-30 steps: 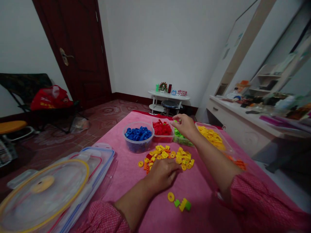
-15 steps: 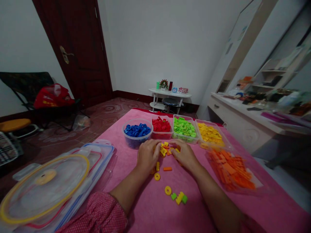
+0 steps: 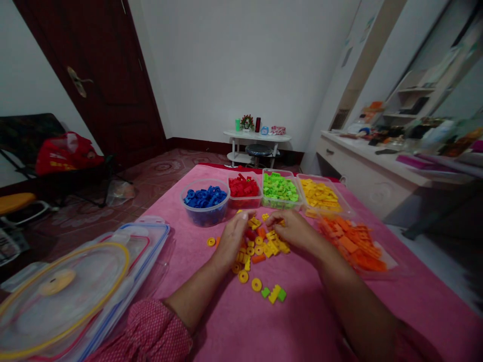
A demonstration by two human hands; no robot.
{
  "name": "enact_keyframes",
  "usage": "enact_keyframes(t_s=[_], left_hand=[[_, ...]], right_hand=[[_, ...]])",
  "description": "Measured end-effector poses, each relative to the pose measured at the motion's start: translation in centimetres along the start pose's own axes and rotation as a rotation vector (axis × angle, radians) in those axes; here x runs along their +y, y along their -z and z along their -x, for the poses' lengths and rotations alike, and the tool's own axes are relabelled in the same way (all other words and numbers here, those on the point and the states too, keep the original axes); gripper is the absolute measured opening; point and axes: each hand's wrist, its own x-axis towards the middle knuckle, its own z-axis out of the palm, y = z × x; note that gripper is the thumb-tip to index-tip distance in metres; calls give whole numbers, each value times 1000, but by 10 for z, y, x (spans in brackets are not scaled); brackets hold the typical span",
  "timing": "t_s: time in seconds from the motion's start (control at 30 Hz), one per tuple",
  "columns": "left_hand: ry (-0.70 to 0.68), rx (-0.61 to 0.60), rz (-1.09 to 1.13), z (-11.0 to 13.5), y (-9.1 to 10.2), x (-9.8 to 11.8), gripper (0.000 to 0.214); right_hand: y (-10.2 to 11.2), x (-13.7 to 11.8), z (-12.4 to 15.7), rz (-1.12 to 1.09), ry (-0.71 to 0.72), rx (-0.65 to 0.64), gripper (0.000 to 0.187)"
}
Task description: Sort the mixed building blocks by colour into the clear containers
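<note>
Between my hands lies a loose pile of yellow toy bricks (image 3: 272,245) and wheels, with a few orange pieces and a dark red one among them. My left hand (image 3: 228,244) rests on its side along the pile's left edge, fingers stretched out and thumb up. On the other side my right hand (image 3: 292,227) curves loosely over the pile, its fingers bent and partly hidden; nothing shows held in it. Nearer to me are a yellow wheel (image 3: 256,284), a green brick (image 3: 265,292) and a yellow brick (image 3: 274,294) touching another green one.
Behind the pile stand tubs of blue pieces (image 3: 206,197), red pieces (image 3: 243,187), green bricks (image 3: 279,188) and yellow bricks (image 3: 320,196). A box of orange pieces (image 3: 352,244) sits at the right. Stacked clear lids (image 3: 94,276) lie on the pink cloth (image 3: 234,322) at the left.
My hands have moved apart from a cupped position. The pile between them now shows many more yellow pieces, spread nearer to me. The camera view has shifted slightly.
</note>
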Motion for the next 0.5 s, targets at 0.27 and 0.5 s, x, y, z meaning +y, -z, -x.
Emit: enact_keyframes(t_s=[0.27, 0.5], left_hand=[[-33, -46, -402, -11, 21, -7, 24], [-177, -326, -803, -10, 24, -2, 25]], right_hand=[[6, -26, 7, 156, -12, -118, 26], [-22, -50, 18, 377, -11, -285, 24]])
